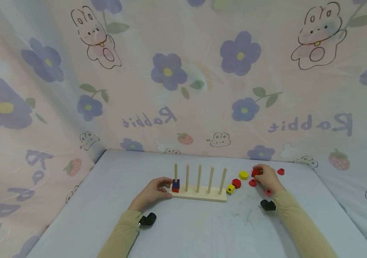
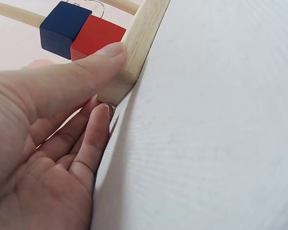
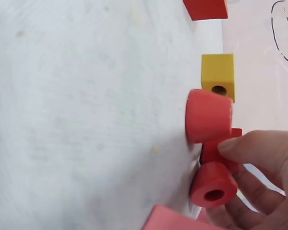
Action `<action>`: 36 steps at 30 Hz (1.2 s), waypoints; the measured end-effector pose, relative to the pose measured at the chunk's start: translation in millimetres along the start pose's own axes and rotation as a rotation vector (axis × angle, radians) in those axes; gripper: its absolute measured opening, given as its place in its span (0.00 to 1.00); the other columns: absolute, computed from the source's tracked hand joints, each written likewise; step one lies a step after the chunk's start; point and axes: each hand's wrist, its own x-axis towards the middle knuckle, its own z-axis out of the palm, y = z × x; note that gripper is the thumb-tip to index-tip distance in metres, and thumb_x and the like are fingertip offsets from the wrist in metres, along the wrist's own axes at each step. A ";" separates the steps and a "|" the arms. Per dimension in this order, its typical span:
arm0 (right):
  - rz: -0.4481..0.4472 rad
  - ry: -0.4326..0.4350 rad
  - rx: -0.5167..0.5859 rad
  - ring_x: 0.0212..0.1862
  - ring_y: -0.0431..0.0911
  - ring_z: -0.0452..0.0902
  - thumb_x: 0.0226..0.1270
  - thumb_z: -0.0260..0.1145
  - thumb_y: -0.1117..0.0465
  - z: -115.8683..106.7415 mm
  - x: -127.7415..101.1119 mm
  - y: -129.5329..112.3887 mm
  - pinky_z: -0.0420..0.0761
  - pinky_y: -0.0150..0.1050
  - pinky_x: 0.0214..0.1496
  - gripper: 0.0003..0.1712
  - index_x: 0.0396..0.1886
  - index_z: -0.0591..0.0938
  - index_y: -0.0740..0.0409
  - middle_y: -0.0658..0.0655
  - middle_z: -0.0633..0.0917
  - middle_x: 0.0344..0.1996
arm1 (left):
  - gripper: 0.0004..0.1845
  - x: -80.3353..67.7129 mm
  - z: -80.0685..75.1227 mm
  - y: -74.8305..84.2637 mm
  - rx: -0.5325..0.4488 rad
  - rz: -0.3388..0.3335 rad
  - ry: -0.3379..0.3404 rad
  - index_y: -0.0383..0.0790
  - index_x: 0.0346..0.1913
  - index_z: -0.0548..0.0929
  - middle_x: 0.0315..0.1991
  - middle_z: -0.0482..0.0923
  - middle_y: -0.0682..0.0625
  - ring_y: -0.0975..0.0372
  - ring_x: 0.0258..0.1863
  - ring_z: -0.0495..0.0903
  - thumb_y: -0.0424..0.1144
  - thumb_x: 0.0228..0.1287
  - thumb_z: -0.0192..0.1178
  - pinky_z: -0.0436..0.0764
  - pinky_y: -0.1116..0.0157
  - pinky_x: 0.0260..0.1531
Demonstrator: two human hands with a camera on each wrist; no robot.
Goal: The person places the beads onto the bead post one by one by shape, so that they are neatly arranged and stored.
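My left hand (image 1: 153, 191) holds one end of a wooden peg stand (image 1: 199, 195), its thumb against the base in the left wrist view. On the stand's leftmost peg a dark blue cube (image 2: 65, 28) sits over a red cube (image 2: 100, 36); the other pegs are bare. Over to the right, my right hand (image 1: 267, 178) pinches a red block (image 1: 255, 173) between thumb and fingers. In the right wrist view that block is partly hidden behind two red tapered beads, one nearer the top (image 3: 209, 116) and one with its hole showing (image 3: 214, 184).
Between the stand and my right hand lie a yellow block with a hole (image 1: 230, 189), a red hexagonal block (image 1: 236, 183) and a yellow hexagonal one (image 1: 243, 175). Another red bead (image 1: 281, 171) lies beyond the right hand, and a pinkish-red piece (image 1: 268, 192) is under the wrist. A patterned curtain (image 1: 203, 89) encloses the table.
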 end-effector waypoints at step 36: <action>-0.482 0.127 0.696 0.48 0.59 0.72 0.53 0.63 0.75 3.0 -56.1 -240.6 0.75 0.35 0.45 0.21 0.49 0.71 0.69 0.66 0.74 0.46 | 0.28 7.3 -1.0 -16.0 -0.042 0.026 -0.013 0.38 0.52 0.72 0.44 0.74 0.45 0.51 0.39 0.74 0.32 0.45 0.68 0.74 0.65 0.38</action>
